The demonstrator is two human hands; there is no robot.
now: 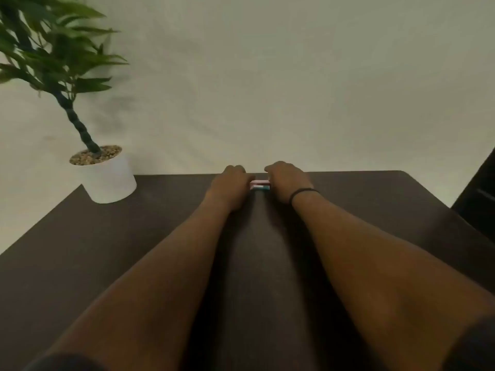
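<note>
Small coloured stack [259, 185] lies just above the middle of the frame, near the far edge of the dark table [120, 250], caught between the two hands. It is low and flat, with a pink layer on top and a teal one beneath it edged in red and white. What the layers are is too small to tell.

The left hand [232, 184] grasps its left end with curled fingers, knuckles turned up and toward the wall. The right hand [288, 183] grasps the right end in the same way. Both ends are hidden behind the hands, so only a short middle stretch shows in the gap between them. The fingertips are out of sight beyond the knuckles.

A thin black band [302, 195] circles the right wrist. The bare left forearm [160, 277] and right forearm [375, 263] run from the hands down toward the lower corners of the frame, low over the table top. A dark sleeve [474, 344] shows at the bottom right.

At the middle left, a white pot [107, 180] topped with pebbles stands on the table's far left corner. Its plant [53, 49] has a dark twisted stem that leans up into the upper left, where green leaves spread. A pale wall [294, 76] fills the upper half. At the right edge, part of a dark chair [479, 199] stands beside the table.
</note>
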